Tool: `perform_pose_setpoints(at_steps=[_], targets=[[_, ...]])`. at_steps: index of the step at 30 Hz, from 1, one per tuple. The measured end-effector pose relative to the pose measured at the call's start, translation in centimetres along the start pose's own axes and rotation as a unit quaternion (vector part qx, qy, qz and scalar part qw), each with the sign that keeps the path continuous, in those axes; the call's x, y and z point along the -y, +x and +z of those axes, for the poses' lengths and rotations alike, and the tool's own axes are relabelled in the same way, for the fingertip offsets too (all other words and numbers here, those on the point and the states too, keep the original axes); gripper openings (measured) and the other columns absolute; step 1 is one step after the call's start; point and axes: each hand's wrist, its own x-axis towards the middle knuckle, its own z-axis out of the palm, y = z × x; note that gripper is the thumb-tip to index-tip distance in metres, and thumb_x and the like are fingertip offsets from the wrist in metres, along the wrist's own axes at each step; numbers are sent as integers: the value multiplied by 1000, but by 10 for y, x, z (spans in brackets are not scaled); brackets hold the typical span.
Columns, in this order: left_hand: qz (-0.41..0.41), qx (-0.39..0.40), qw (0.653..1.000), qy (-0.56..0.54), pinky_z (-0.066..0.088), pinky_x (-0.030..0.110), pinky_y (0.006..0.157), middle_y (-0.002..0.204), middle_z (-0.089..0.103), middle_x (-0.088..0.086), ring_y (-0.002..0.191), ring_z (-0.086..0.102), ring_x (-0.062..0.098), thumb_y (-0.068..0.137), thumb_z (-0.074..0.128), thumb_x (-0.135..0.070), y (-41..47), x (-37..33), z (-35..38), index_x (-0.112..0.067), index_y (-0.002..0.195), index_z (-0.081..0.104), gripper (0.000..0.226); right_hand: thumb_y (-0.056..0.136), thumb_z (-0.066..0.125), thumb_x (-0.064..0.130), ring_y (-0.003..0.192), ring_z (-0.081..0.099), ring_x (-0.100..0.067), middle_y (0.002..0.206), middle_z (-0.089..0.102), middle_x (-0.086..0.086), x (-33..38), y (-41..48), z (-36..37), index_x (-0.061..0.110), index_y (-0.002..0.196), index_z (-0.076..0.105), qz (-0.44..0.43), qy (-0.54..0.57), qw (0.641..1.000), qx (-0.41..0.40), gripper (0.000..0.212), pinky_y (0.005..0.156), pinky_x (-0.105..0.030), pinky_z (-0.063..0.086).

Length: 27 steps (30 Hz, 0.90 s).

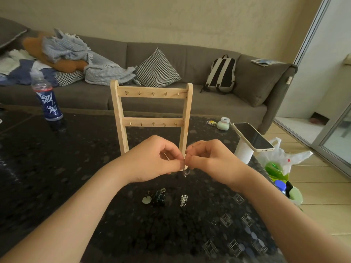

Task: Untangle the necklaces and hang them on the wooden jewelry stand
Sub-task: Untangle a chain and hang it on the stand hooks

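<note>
We are holding both hands together at the centre of the frame. Our left hand (152,160) and our right hand (210,160) are each pinching a fine silver necklace (185,170) between thumb and fingertips, with a short length dangling below the pinch. We are holding it above the dark surface (57,168), probably so that the strands are hanging free and any knot is showing itself.

The wooden jewelry stand (152,121) is standing upright just behind our hands, its two rows of hooks (152,93) facing us and bare. We judge it is placed close so that a freed chain is needing only a short lift.

Lower in the frame, two more pieces are lying on the surface. One is a dark tangled bundle (158,198) with a pale green pendant (145,200) — and just to its right, apart from it, is a small silver chain heap (183,200).
</note>
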Motion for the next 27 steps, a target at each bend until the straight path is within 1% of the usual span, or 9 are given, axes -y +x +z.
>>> perform_pose_setpoints(at_steps=[2, 4, 8, 11, 13, 16, 20, 23, 27], targets=[[5, -1, 1000, 1, 61, 41, 94, 91, 77, -17, 88, 71, 3, 96, 77, -33, 0, 0, 0, -34, 99, 82, 6, 93, 75, 14, 87, 64, -38, 103, 71, -15, 0, 1, 0, 14, 77, 82, 7, 7, 1000, -4, 17, 82, -54, 56], [6, 1, 1000, 5, 61, 41, 92, 89, 76, -16, 86, 71, 5, 97, 75, -34, 0, 0, 0, -35, 99, 80, 5, 88, 76, 22, 84, 63, -35, 103, 71, -16, 0, 1, 0, 16, 76, 82, 10, 16, 1000, -1, 15, 81, -55, 55], [-7, 2, 1000, 12, 61, 41, 93, 83, 73, -15, 81, 72, 6, 102, 69, -28, 0, -1, 2, -33, 98, 74, 8, 85, 73, 24, 82, 61, -24, 103, 70, -20, 1, 0, 1, 15, 76, 81, 14, 19, 1000, 10, 15, 78, -44, 52], [-17, -10, 1000, 4, 60, 43, 95, 82, 75, -9, 83, 74, 9, 99, 68, -22, 0, -5, 3, -27, 95, 72, 7, 81, 71, 28, 83, 62, -20, 105, 71, -18, 6, -1, 4, 14, 76, 80, 18, 19, 999, 23, 18, 79, -41, 52], [-18, -18, 1000, -9, 62, 46, 94, 82, 77, -5, 82, 76, 12, 96, 71, -18, -1, -7, 2, -22, 93, 72, 5, 75, 68, 36, 85, 60, -24, 106, 69, -24, 9, -1, 6, 11, 78, 79, 12, 20, 999, 31, 28, 80, -42, 50], [-17, -27, 999, -21, 63, 52, 88, 84, 77, -2, 81, 75, 16, 91, 76, -16, -1, -7, 1, -20, 91, 72, 6, 78, 66, 30, 85, 57, -26, 108, 66, -28, 10, -1, 6, 5, 79, 77, 11, 39, 998, 43, 27, 81, -44, 47], [-10, -25, 999, -28, 62, 55, 89, 92, 76, -2, 90, 74, 21, 88, 80, -18, -2, -6, 1, -24, 89, 69, 12, 76, 67, 30, 88, 59, -25, 109, 65, -28, 11, -1, 6, 5, 79, 78, 10, 58, 997, 57, 27, 92, -55, 56], [-2, -25, 999, -46, 62, 52, 91, 95, 76, 0, 94, 73, 23, 89, 78, -12, -2, -6, -1, -25, 90, 67, 17, 70, 68, 40, 90, 64, -23, 109, 67, -27, 10, -3, 5, 9, 79, 80, 12, 57, 997, 58, 34, 97, -60, 54], [-6, -8, 996, -93, 61, 41, 91, 96, 76, 3, 93, 73, 18, 94, 70, -3, -5, -7, -4, -25, 89, 68, 22, 75, 68, 30, 90, 61, -23, 108, 66, -29, 9, -3, 3, -1, 85, 77, 12, 71, 996, 57, 34, 99, -59, 54]])
